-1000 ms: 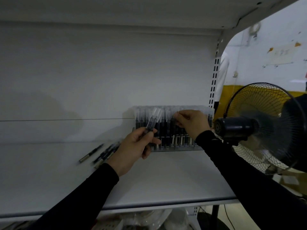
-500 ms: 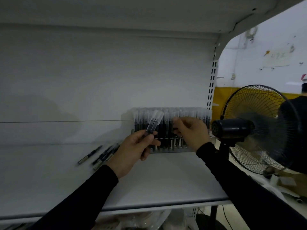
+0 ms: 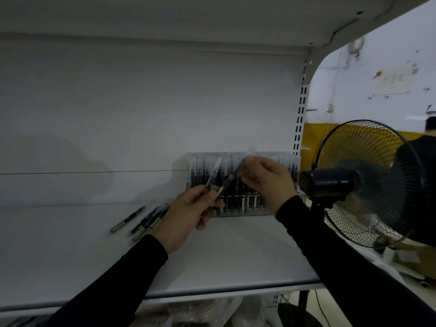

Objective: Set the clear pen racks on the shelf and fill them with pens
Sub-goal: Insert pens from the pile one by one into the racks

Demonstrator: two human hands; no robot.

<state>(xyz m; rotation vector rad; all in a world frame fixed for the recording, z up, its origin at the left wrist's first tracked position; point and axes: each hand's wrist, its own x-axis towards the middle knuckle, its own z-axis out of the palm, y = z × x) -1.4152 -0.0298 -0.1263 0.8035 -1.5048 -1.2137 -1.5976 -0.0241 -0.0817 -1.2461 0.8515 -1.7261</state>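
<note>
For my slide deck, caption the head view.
Right hand draws a pen from left hand before filled rack.

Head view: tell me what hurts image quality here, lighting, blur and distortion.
Head view: dim and underexposed across the shelf, brighter beyond its right end. The pen pinched by the right hand is smeared, the fan blades too. Wide-angle bending curves the shelf edge. Soft shadow on the back panel at left.

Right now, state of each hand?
Left hand: grips a clear-capped dark pen.
Right hand: pinches a second clear-capped pen.
</note>
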